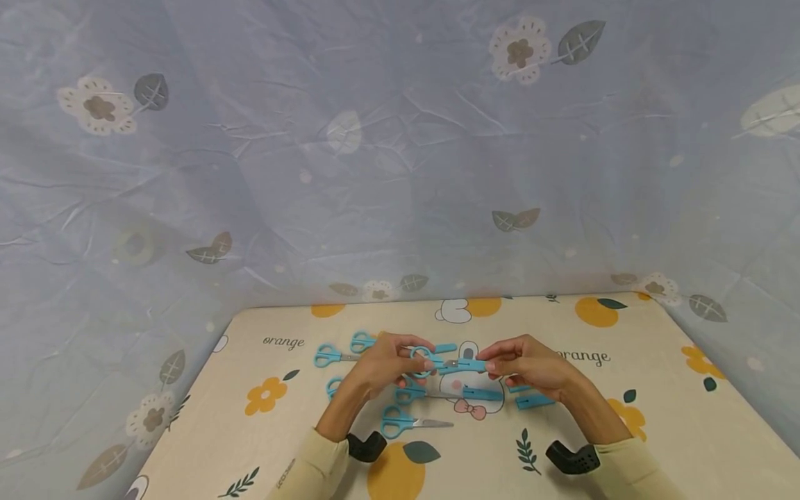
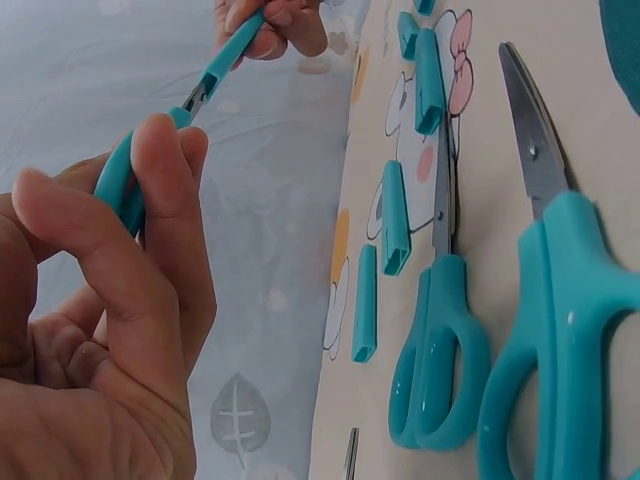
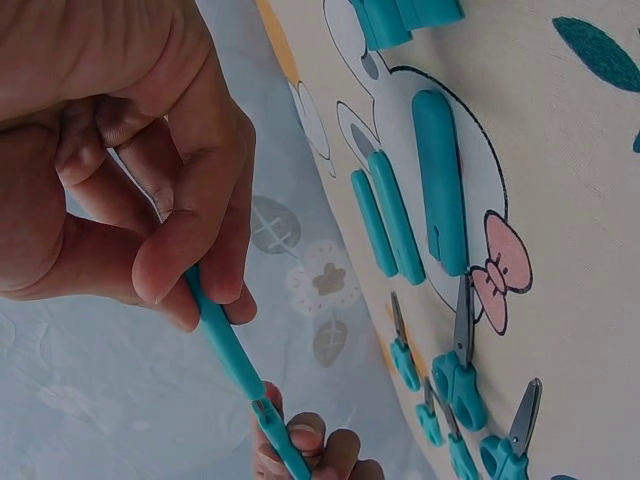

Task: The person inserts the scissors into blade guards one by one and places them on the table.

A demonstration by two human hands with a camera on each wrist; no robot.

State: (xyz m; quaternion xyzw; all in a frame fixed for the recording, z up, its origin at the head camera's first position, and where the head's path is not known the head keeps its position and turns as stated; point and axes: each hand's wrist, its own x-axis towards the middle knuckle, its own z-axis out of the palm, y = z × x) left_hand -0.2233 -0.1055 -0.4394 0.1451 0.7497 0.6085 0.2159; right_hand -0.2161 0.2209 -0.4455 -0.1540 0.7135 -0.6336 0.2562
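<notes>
Above the table, my left hand holds a pair of light-blue-handled scissors by the handles. At the other end, my right hand pinches a blue blade cover. That cover sits over the blade tips, and a short stretch of metal shows between it and the handles. In the left wrist view, scissors with bare blades lie on the cloth close below. Beside them, another pair of scissors has its tips at or under a loose-looking cover; I cannot tell which.
Several more scissors lie at the left on the patterned tablecloth. Loose blade covers lie towards the middle, and others lie under my right hand. A grey-blue floral sheet hangs behind the table.
</notes>
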